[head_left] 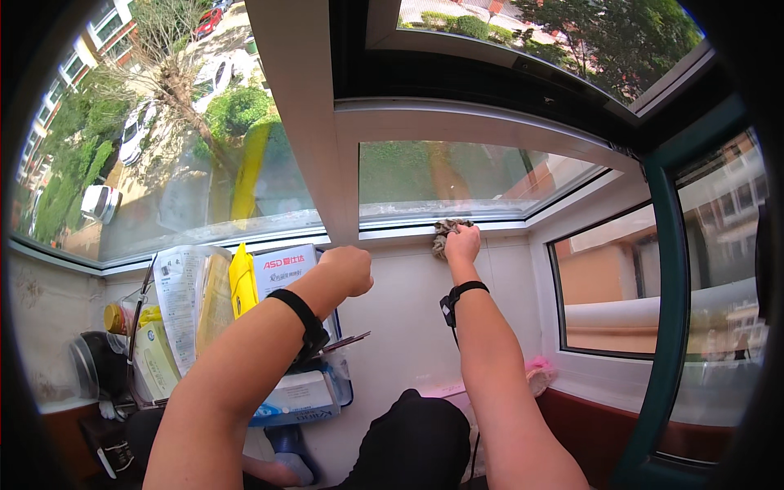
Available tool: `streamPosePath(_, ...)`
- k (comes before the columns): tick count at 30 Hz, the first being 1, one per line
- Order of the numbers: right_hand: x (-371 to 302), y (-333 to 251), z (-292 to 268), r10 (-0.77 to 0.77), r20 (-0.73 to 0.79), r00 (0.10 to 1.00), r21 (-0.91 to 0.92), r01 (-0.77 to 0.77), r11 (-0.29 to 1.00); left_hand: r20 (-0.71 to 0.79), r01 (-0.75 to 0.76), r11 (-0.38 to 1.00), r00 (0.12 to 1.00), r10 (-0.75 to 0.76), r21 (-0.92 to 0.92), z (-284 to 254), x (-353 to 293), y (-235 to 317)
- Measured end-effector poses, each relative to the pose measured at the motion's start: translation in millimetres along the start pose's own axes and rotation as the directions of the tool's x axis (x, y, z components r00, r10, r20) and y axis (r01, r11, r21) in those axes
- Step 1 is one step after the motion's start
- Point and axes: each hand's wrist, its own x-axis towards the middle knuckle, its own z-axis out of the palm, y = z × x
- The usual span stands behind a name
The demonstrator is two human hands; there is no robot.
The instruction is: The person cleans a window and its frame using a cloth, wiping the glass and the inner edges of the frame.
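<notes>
My right hand [465, 245] is closed on a crumpled grey-brown rag [446, 235]. It presses the rag against the lower frame of the middle window [392, 235], just below the glass. My left hand [351, 271] is curled into a fist near the foot of the upright window post [314, 122], and nothing shows sticking out of it. Beside that fist stands a white box with red print [282, 263]. Both wrists wear black bands, and a cable hangs from the right one.
Left of my left arm, papers [181, 298], a yellow packet [242, 282], a tissue box [157, 359] and a jar [117, 318] crowd together. A blue and white package [298, 396] lies below. At right stands a dark green window sash [665, 310], swung inward. Something pink [539, 374] lies low on the right.
</notes>
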Motion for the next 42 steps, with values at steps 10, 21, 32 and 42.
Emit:
streamPosePath(10, -23, -21, 27, -0.082, 0.028, 0.996, 0.029, 0.081, 0.996, 0.384, 0.116, 0.991, 0.913, -0.133, 0.067, 92, 83, 0)
streamPosePath(21, -101, -87, 85, -0.526, 0.227, 0.82, 0.114, 0.514, 0.85, 0.539, 0.024, 0.988, 0.836, -0.105, 0.155, 97, 104, 1)
streamPosePath(32, -71, -45, 57, -0.515, 0.173, 0.839, -0.046, 0.529, 0.847, 0.519, -0.028, 0.981, 0.851, -0.077, 0.192, 87, 80, 1)
streamPosePath(42, 69, 88, -40, -0.113, -0.098, 0.989, -0.193, 0.093, 0.977, 0.484, -0.114, 0.966, 0.875, -0.013, 0.232, 107, 89, 2)
